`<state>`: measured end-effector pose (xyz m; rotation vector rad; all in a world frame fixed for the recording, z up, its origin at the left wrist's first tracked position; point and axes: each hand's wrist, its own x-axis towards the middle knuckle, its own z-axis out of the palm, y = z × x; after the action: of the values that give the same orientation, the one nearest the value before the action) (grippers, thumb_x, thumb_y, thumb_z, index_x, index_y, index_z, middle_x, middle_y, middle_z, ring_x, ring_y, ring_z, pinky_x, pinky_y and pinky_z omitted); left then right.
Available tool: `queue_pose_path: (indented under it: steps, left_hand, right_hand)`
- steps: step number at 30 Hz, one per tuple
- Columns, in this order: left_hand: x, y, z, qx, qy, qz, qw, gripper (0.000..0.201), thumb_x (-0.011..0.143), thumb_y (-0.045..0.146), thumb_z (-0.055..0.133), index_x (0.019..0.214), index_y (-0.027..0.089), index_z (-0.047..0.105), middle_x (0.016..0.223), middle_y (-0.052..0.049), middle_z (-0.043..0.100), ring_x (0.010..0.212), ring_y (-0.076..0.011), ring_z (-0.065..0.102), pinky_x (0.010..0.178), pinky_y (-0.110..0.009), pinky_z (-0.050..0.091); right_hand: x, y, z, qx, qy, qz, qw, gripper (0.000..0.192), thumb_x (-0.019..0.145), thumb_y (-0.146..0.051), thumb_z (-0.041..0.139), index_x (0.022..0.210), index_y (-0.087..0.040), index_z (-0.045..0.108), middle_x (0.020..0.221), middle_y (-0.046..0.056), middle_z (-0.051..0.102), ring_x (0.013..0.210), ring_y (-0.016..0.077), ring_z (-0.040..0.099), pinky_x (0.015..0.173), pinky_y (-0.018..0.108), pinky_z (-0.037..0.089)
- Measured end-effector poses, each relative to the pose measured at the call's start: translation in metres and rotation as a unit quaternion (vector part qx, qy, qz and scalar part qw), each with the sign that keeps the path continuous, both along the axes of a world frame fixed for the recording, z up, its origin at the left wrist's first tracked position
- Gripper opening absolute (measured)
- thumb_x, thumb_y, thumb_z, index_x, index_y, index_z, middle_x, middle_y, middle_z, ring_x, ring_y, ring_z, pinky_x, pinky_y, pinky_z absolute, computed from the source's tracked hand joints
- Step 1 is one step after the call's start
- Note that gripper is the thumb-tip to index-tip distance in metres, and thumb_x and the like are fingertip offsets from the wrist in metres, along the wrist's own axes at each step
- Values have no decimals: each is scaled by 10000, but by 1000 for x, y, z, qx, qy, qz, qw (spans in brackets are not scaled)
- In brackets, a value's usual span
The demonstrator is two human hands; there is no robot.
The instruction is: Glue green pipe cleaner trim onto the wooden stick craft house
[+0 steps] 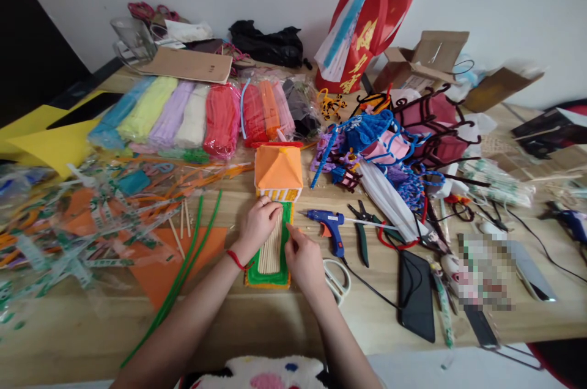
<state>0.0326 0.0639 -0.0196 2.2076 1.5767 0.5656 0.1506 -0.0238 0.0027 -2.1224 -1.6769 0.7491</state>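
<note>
Blurred patch hides item; hands cover stick ends.

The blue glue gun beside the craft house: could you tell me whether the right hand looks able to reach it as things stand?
Probably yes. The blue glue gun lies on bare table just beside the right hand, with nothing between them. Only the scissors sit nearby, below the path.

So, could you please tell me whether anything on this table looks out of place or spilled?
Clear wrappers lie strewn over the table's left side, loose sticks among them. The model house stands upright.
</note>
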Motion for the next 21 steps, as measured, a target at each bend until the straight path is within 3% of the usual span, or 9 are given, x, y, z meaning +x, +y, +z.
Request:
queue_pose_path:
  steps: [6,12,21]
  left_hand:
    - [-12,-7,0,88,51,-99,990,279,876,186,518,1071,294,686,1045,-46,621,961,-223,510,794,-338,427]
    - [-10,-9,2,91,92,-103,986,284,874,201,532,1104,295,669,1086,-50,610,948,-243,483,791,-376,426]
    - [-15,-11,-3,75,8,-84,994,363,846,113,491,1114,289,663,1087,-41,617,984,-228,490,869,-378,433]
  right_hand:
    - [-10,-1,4,-63,-120,40,990,474,874,-170,406,1315,-290,532,945,84,691,743,197,683,640,258,475]
    - [-18,2,8,-92,-164,56,981,459,893,-156,405,1334,-242,497,944,109,685,736,200,689,614,259,477]
    - [-10,-10,-1,-52,-132,51,989,450,900,-168,392,1331,-216,508,1051,110,672,776,179,683,658,233,483]
